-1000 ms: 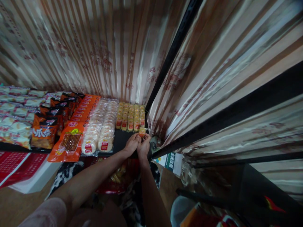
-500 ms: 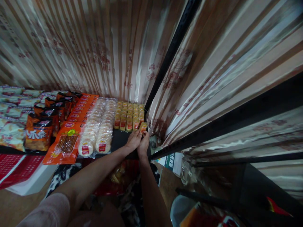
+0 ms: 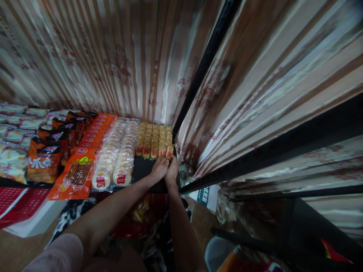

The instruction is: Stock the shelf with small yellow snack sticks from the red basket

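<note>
Small yellow snack packets (image 3: pixel 154 140) with red labels stand in tight rows at the right end of a black shelf (image 3: pixel 143 169). At the front of the rightmost row is one such packet (image 3: pixel 169 150), upright and in line with its neighbours. My right hand (image 3: pixel 171 172) has its closed fingers at the lower edge of that packet. Beside it, touching it, my left hand (image 3: pixel 159 169) is closed too, fingertips at the same lower edge; the fingers partly hide one another. Left of the yellow packets lie two rows of clear-wrapped round white crackers (image 3: pixel 123 166).
Orange packs of brown sticks (image 3: pixel 77 172), orange-black snack bags (image 3: pixel 44 160) and pale bags (image 3: pixel 11 158) fill the shelf leftward. A black upright post (image 3: pixel 195 83) and a slanting black bar (image 3: pixel 255 149) flank the right side. Pleated curtain (image 3: pixel 136 56) hangs behind. Below is a red crate (image 3: pixel 25 204).
The yellow packet, tilted in my fingers before, now stands upright at the front of the rightmost row. Both hands have shifted slightly left and stay close together.
</note>
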Demonstrator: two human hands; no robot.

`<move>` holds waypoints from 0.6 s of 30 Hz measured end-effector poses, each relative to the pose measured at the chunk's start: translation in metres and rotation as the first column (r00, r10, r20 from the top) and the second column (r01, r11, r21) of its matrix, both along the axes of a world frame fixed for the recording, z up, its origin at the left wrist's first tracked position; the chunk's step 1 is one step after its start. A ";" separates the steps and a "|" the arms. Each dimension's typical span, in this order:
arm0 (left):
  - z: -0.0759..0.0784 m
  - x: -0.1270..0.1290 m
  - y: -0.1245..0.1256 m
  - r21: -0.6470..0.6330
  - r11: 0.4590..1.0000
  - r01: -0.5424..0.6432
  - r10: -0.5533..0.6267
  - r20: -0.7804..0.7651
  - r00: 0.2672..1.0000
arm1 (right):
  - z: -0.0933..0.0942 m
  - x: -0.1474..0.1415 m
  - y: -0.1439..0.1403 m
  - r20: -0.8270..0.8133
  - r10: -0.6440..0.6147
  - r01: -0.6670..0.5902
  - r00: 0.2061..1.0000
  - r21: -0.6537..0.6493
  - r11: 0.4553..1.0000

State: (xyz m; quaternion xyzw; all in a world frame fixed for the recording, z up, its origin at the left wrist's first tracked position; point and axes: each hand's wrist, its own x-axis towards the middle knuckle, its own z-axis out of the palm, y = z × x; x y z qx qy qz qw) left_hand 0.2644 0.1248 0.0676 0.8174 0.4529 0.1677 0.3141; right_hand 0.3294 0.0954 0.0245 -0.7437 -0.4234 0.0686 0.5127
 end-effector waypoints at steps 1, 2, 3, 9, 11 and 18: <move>-0.001 -0.003 -0.001 -0.048 0.997 -0.060 0.064 0.081 0.995 | 0.000 0.001 0.000 0.020 0.006 -0.006 1.000 0.005 1.000; -0.001 -0.005 -0.003 -0.098 0.989 -0.107 0.120 0.147 0.982 | 0.000 0.001 0.000 0.043 0.007 -0.007 0.999 0.012 1.000; 0.000 -0.007 -0.004 -0.147 0.980 -0.135 0.163 0.196 0.967 | -0.001 0.002 0.000 0.066 0.006 -0.007 0.998 0.018 1.000; 0.006 -0.013 -0.005 -0.282 0.944 -0.171 0.231 0.198 0.952 | -0.009 -0.001 -0.003 0.176 0.026 -0.030 0.984 0.019 0.999; 0.006 -0.014 -0.004 -0.282 0.942 -0.184 0.243 0.193 0.951 | -0.010 -0.002 -0.003 0.172 0.032 -0.036 0.985 0.023 0.999; -0.002 -0.017 -0.005 -0.283 0.938 -0.199 0.263 0.210 0.942 | -0.003 0.001 0.001 0.137 0.054 -0.060 0.989 0.041 0.997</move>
